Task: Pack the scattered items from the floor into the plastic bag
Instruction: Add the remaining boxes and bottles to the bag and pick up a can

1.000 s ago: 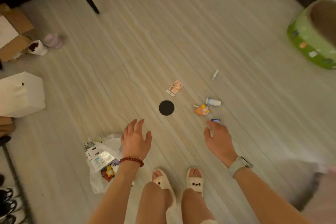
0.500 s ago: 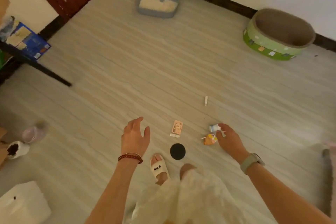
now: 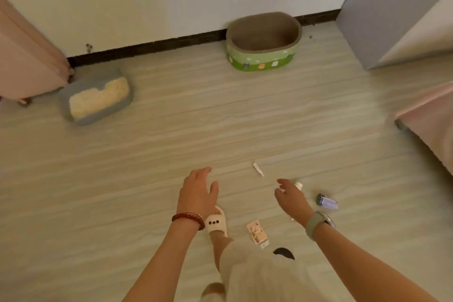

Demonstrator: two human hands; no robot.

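Both hands are empty, and each grip is loose with the fingers spread apart. Her left hand (image 3: 198,193) reaches out flat over the floor (image 3: 147,159), palm down, with a red bead bracelet (image 3: 188,218) on the wrist. Her right hand (image 3: 291,197) reaches forward too, fingers a bit curled and open, with a grey watch (image 3: 317,224) on the wrist. Its fingertips are just beside a small white bottle (image 3: 298,185), but I cannot tell if they touch it, as the hand hides most of it.

Little things lie on the floor around the hands. A thin white tube (image 3: 258,169) lies ahead, between the two hands. A small purple packet (image 3: 327,201) lies just to the right of the right hand. A pink card (image 3: 257,231) lies near her foot, below the right hand. A black round disc (image 3: 283,253) peeks out next to it, half hidden by her white fluffy skirt (image 3: 264,274). One foot in a cream slipper (image 3: 216,224) sits just under the left wrist.

The plastic bag is not in sight from here.

Farther off, a green oval cat bed (image 3: 263,41) sits against the wall. A grey tray (image 3: 96,97) with yellow filling sits to the left, near a pink case (image 3: 27,61). A pink bed edge (image 3: 429,120) shows on the right.
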